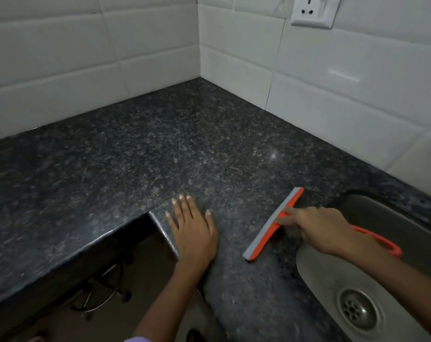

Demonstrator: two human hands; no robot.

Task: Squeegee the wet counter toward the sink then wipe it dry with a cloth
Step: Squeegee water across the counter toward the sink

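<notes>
— Look nearest first: the left hand (193, 229) lies flat, fingers straight, pressing on the dark granite desk (135, 154) right at its inner corner. It holds nothing; I'd say it's only bracing.

— And the other?

— The right hand (318, 228) is wrapped round the squeegee (273, 224), forefinger stretched along the neck toward the blade. The blade sits on the stone just beside the sink (372, 280), and the orange handle loop hangs out over the basin.

— How would that tool feel, do you think?

— Light, I'd guess. Stiff plastic back, a soft grey rubber lip along the edge. Taking it by the handle close to the head, as here, looks right: it lets you lean on the rubber evenly. Wet plastic may be slippery, so a firm grip.

— Is the stone wet?

— Can't tell; it gleams faintly further back, nothing more. No cloth in sight. Beyond are the white wall tiles (110, 58) and a socket (313, 11) high up.
</notes>
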